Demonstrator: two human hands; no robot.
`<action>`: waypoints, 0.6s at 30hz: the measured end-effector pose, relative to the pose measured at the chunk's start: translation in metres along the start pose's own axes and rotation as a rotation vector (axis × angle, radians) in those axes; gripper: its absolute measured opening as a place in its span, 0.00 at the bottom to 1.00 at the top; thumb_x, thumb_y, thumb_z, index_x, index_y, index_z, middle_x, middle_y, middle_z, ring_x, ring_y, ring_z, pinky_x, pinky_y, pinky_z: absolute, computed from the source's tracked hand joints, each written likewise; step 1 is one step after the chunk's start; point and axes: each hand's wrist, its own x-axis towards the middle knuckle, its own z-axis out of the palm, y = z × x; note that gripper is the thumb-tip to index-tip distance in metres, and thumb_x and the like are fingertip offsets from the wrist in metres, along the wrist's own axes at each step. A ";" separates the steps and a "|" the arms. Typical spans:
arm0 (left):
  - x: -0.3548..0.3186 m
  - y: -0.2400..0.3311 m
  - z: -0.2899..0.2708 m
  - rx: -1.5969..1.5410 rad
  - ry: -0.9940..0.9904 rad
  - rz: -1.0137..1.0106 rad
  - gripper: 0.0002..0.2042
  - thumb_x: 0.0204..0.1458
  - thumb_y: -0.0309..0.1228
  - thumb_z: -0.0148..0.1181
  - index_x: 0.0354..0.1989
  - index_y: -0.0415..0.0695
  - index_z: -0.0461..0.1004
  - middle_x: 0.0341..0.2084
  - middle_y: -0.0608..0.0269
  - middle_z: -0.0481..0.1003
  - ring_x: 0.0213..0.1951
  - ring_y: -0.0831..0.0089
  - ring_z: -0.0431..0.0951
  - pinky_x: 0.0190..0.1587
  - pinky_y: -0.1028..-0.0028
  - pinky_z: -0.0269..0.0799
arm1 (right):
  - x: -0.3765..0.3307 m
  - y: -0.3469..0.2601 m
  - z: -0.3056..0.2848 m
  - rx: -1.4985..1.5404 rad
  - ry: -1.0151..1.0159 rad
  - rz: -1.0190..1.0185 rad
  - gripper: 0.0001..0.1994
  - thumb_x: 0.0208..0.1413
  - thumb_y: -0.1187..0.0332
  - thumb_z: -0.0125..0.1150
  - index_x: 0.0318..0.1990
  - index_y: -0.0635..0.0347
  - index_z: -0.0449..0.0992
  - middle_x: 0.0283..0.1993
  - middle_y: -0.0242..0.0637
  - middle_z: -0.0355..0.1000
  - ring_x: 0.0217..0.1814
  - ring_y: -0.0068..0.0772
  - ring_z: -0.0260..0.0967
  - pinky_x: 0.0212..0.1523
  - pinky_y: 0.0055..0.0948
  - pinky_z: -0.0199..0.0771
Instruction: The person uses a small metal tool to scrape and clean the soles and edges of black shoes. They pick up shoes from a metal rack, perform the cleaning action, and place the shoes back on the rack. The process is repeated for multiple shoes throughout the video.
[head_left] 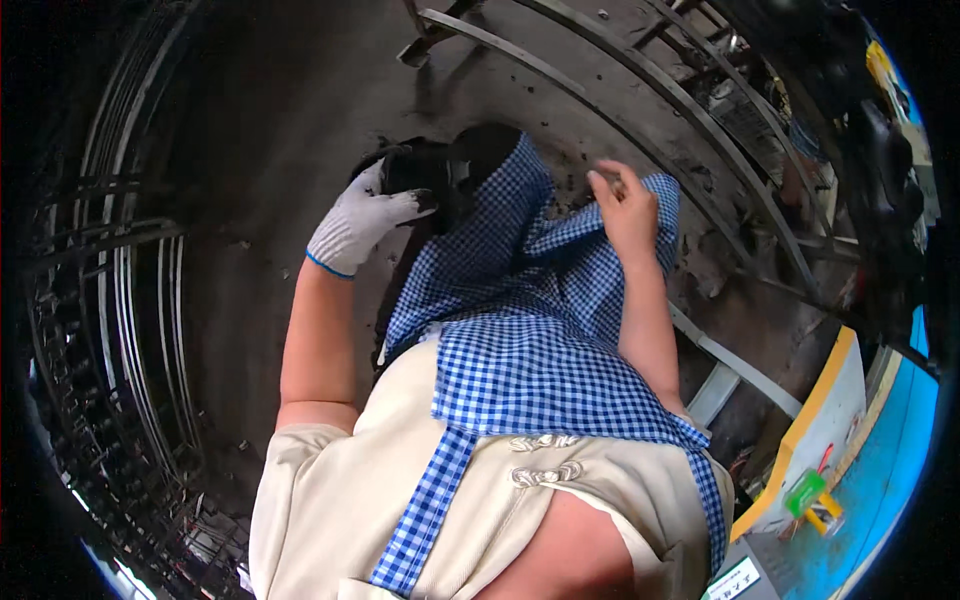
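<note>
My left hand (365,212) wears a white knitted glove with a blue cuff and dark, soiled fingertips. It is closed on a black, block-like part (425,172), whose kind I cannot make out against the dark background. My bare right hand (627,212) hovers by my right knee, fingers loosely bent and apart, with nothing visible in it. Beneath both hands spreads a blue-and-white checked apron (545,365), covering my lap and legs.
Long metal rails (690,105) curve past on the right, and racks of metal bars (125,290) line the left. The floor (260,130) is dark and dirty. At lower right stand a yellow-edged white panel (815,410) and a green-and-yellow object (808,495).
</note>
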 end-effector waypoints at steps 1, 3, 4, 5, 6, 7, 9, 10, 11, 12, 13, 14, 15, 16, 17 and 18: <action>-0.005 0.004 -0.003 -0.070 -0.001 0.022 0.28 0.42 0.28 0.65 0.55 0.36 0.68 0.43 0.57 0.76 0.44 0.69 0.77 0.48 0.70 0.73 | 0.001 0.000 0.003 0.080 -0.003 -0.010 0.10 0.57 0.64 0.61 0.42 0.60 0.78 0.19 0.31 0.68 0.17 0.17 0.61 0.17 0.24 0.57; -0.017 0.016 -0.005 -0.134 -0.063 0.100 0.25 0.44 0.26 0.64 0.54 0.37 0.69 0.42 0.60 0.76 0.42 0.72 0.76 0.47 0.72 0.73 | -0.004 -0.014 0.010 0.477 -0.160 -0.015 0.11 0.57 0.64 0.60 0.42 0.61 0.77 0.20 0.30 0.69 0.18 0.17 0.62 0.17 0.22 0.57; -0.021 0.022 -0.002 -0.173 -0.102 0.145 0.24 0.44 0.25 0.64 0.53 0.37 0.70 0.41 0.61 0.76 0.41 0.74 0.75 0.46 0.72 0.73 | -0.008 -0.024 0.010 0.665 -0.234 -0.021 0.12 0.58 0.63 0.59 0.43 0.62 0.77 0.20 0.29 0.70 0.18 0.17 0.63 0.17 0.21 0.58; -0.027 0.028 0.007 -0.165 -0.034 0.161 0.22 0.43 0.25 0.64 0.49 0.37 0.71 0.39 0.62 0.76 0.40 0.74 0.75 0.46 0.72 0.72 | -0.012 -0.037 0.006 0.778 -0.404 0.003 0.14 0.58 0.63 0.60 0.47 0.62 0.75 0.23 0.30 0.71 0.18 0.18 0.64 0.18 0.19 0.60; -0.031 0.034 0.012 0.000 -0.086 0.240 0.22 0.43 0.22 0.63 0.50 0.37 0.71 0.41 0.61 0.76 0.42 0.74 0.75 0.47 0.71 0.73 | -0.017 -0.050 0.002 0.884 -0.574 0.024 0.18 0.57 0.62 0.61 0.51 0.62 0.72 0.26 0.30 0.72 0.18 0.18 0.64 0.19 0.18 0.62; -0.033 0.041 0.015 0.166 -0.141 0.326 0.22 0.43 0.20 0.62 0.50 0.37 0.70 0.42 0.60 0.76 0.43 0.73 0.75 0.48 0.71 0.73 | -0.021 -0.058 0.006 0.962 -0.647 -0.018 0.22 0.57 0.60 0.61 0.56 0.60 0.68 0.32 0.32 0.73 0.23 0.19 0.67 0.22 0.18 0.65; -0.034 0.045 0.027 0.522 -0.137 0.554 0.19 0.42 0.18 0.61 0.46 0.38 0.72 0.40 0.55 0.76 0.44 0.65 0.77 0.48 0.67 0.73 | -0.025 -0.057 0.009 1.076 -0.764 0.033 0.30 0.56 0.56 0.62 0.62 0.58 0.61 0.43 0.36 0.73 0.35 0.23 0.70 0.30 0.21 0.70; -0.037 0.062 0.038 0.853 -0.102 0.555 0.20 0.39 0.23 0.64 0.45 0.38 0.71 0.37 0.51 0.76 0.40 0.55 0.77 0.46 0.65 0.73 | -0.022 -0.046 0.014 1.115 -0.804 0.124 0.32 0.55 0.54 0.63 0.63 0.58 0.59 0.48 0.38 0.71 0.42 0.27 0.71 0.35 0.24 0.73; -0.037 0.054 0.047 0.943 -0.056 0.732 0.21 0.38 0.26 0.65 0.45 0.39 0.70 0.35 0.51 0.75 0.38 0.53 0.77 0.44 0.64 0.73 | -0.019 -0.033 0.024 1.100 -0.724 -0.058 0.32 0.55 0.55 0.62 0.63 0.58 0.59 0.52 0.39 0.69 0.48 0.31 0.69 0.41 0.28 0.72; -0.036 0.044 0.058 1.033 -0.011 0.912 0.22 0.37 0.30 0.66 0.44 0.40 0.70 0.33 0.50 0.75 0.36 0.52 0.77 0.42 0.64 0.73 | -0.016 -0.020 0.034 1.081 -0.616 -0.233 0.31 0.56 0.56 0.61 0.63 0.58 0.59 0.56 0.41 0.67 0.54 0.34 0.66 0.48 0.33 0.71; -0.035 0.046 0.071 1.162 -0.091 0.904 0.24 0.36 0.32 0.66 0.45 0.41 0.70 0.32 0.52 0.75 0.36 0.54 0.77 0.40 0.64 0.73 | -0.016 -0.032 0.034 1.053 -0.499 -0.387 0.31 0.56 0.57 0.61 0.64 0.58 0.59 0.60 0.42 0.65 0.61 0.38 0.64 0.55 0.37 0.71; -0.033 0.051 0.081 1.291 -0.171 0.890 0.25 0.36 0.34 0.67 0.46 0.42 0.69 0.31 0.54 0.75 0.35 0.57 0.77 0.39 0.64 0.73 | -0.026 -0.042 0.026 1.625 -0.764 0.404 0.27 0.61 0.57 0.55 0.63 0.59 0.59 0.60 0.44 0.66 0.57 0.39 0.68 0.56 0.38 0.70; -0.031 0.059 0.086 1.271 -0.254 0.895 0.24 0.37 0.34 0.66 0.46 0.42 0.69 0.30 0.55 0.74 0.35 0.59 0.77 0.38 0.64 0.72 | -0.028 -0.045 0.023 1.443 -0.666 0.179 0.28 0.57 0.61 0.59 0.63 0.59 0.60 0.60 0.43 0.65 0.59 0.38 0.66 0.58 0.38 0.68; -0.037 0.070 0.082 1.122 -0.311 0.943 0.24 0.38 0.33 0.66 0.46 0.42 0.70 0.32 0.53 0.75 0.37 0.58 0.77 0.39 0.64 0.73 | -0.028 -0.047 0.020 1.252 -0.562 -0.035 0.30 0.53 0.65 0.63 0.63 0.58 0.60 0.60 0.43 0.65 0.60 0.36 0.65 0.60 0.37 0.66; -0.038 0.080 0.074 0.898 -0.356 1.025 0.23 0.39 0.31 0.65 0.47 0.42 0.70 0.34 0.53 0.75 0.37 0.58 0.78 0.41 0.65 0.73 | -0.026 -0.048 0.015 1.054 -0.453 -0.237 0.32 0.50 0.70 0.67 0.63 0.58 0.61 0.61 0.42 0.65 0.62 0.35 0.63 0.62 0.37 0.64; -0.037 0.085 0.067 0.670 -0.412 1.096 0.22 0.41 0.29 0.64 0.48 0.42 0.70 0.36 0.53 0.76 0.38 0.59 0.78 0.42 0.65 0.73 | -0.025 -0.046 0.013 1.053 -0.444 -0.288 0.30 0.52 0.70 0.65 0.63 0.59 0.61 0.61 0.42 0.65 0.61 0.35 0.63 0.62 0.36 0.64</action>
